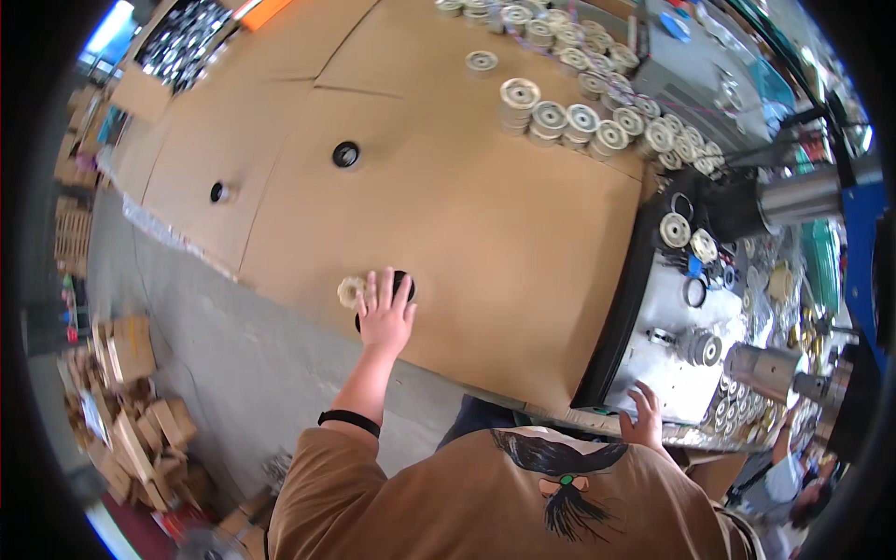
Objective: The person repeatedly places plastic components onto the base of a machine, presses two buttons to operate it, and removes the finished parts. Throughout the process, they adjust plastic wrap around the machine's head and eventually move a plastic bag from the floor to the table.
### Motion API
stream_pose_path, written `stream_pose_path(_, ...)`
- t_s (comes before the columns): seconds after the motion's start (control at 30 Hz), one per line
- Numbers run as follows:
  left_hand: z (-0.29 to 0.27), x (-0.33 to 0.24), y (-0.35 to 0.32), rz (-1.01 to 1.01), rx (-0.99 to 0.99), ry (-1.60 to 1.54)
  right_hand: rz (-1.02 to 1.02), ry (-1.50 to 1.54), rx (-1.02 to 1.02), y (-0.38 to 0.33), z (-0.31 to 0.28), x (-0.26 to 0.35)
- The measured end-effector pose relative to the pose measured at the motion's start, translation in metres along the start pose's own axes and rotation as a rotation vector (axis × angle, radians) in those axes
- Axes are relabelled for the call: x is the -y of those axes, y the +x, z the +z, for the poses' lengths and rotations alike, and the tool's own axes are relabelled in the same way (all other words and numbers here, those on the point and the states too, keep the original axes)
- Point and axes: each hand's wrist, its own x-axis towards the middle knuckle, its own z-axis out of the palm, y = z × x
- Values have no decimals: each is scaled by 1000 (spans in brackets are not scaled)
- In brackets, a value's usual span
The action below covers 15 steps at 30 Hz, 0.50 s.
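My left hand [385,315] reaches over the cardboard-covered table with its fingers stretched and spread. Its fingertips lie over a black round part [403,283], and another dark part shows partly beside the palm. Touching or just beside the fingers is a cream ring with a scalloped edge [351,292]. My right hand [644,417] is at the front edge of a metal machine plate [644,359], fingers apart and slightly bent, nothing seen in them. On that plate a silver cylindrical part [700,346] lies under a metal press head [763,371].
Two black rings [345,154] [219,192] stand farther off on the cardboard [448,205]. Several stacks of cream and metal discs [551,119] line the back right. A box of small metal parts [185,42] stands far left. Cardboard boxes [131,350] lie piled on the floor.
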Motion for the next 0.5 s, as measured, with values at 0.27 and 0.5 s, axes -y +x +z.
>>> stream_pose_path(0.27,-2,30,71,-146,221,-336,328,100,134,-9,-17,0)
stream_pose_path(0.5,-85,-91,47,564,-550,108,217,47,186,-67,-17,-78)
